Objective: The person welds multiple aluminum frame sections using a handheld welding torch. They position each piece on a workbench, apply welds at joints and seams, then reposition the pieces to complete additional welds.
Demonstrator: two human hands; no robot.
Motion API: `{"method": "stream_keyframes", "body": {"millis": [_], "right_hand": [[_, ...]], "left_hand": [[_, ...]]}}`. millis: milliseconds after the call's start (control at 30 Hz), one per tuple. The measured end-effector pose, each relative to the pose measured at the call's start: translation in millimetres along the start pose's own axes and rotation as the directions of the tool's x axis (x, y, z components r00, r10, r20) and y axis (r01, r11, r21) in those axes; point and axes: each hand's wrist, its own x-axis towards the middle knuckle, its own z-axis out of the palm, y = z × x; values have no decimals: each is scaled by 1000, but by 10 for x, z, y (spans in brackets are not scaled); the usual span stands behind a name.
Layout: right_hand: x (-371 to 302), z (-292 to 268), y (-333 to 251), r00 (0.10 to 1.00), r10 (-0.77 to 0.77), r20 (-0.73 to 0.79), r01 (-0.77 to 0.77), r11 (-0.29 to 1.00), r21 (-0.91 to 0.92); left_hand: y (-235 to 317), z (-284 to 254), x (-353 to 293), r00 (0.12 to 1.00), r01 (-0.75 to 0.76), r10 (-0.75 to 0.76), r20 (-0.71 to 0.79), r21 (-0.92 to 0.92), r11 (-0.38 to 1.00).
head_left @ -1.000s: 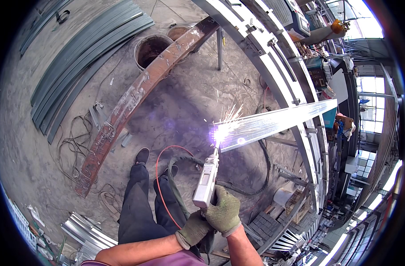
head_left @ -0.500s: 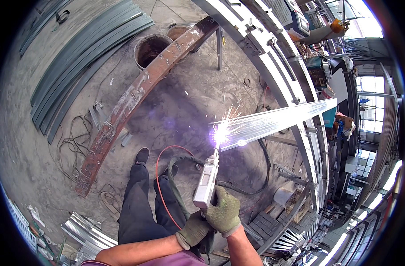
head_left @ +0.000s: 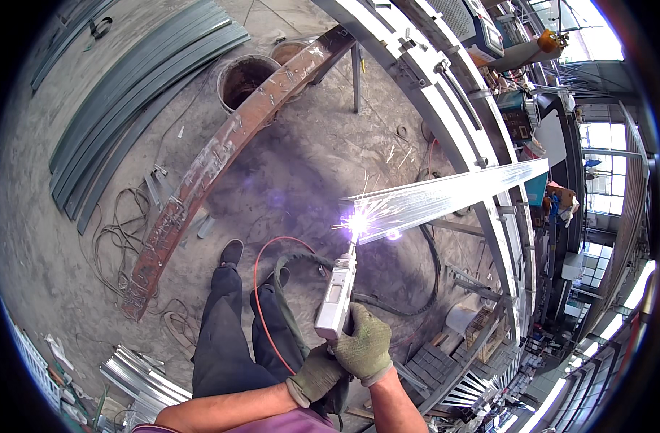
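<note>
Both my hands, in olive-green work gloves, are closed round a silver handheld welding gun (head_left: 337, 296). My left hand (head_left: 317, 373) wraps the lower end of its grip, and my right hand (head_left: 364, 343) grips it just above and to the right. The gun's nozzle points away from me at the near end of a shiny metal profile (head_left: 445, 196). A bright violet-white glare with flying sparks (head_left: 358, 222) hides the contact point. The profile's far part rests across a white rail frame (head_left: 488, 195). A thick dark hose and a thin red hose (head_left: 261, 289) run beside the gun.
A rusty brown beam (head_left: 200, 169) slants across the left, next to a rusty bucket (head_left: 245, 78). Stacked grey-green strips (head_left: 138, 94) lie on the floor at far left. Loose cables (head_left: 120, 231) curl near the beam. Bright metal profiles (head_left: 138, 379) lie at lower left, grey blocks (head_left: 434, 368) at lower right.
The glare and sparks have changed shape, with some sparks thrown farther up and right. My hands, the welding gun and the profile hold nearly the same place.
</note>
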Motion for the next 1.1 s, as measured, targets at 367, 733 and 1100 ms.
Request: {"method": "stream_keyframes", "body": {"millis": [367,733,1100], "right_hand": [[-42,31,55,1000,-7,-6,6,1000,-14],[-70,29,70,1000,-2,-2,2,999,-36],[-99,31,40,1000,12,-25,-12,1000,-17]], "left_hand": [[-52,15,-27,999,-52,52,4,-15,999],[-76,41,-39,999,-41,41,-14,-77,996],[-93,48,-50,1000,-11,10,-14,-52,999]]}}
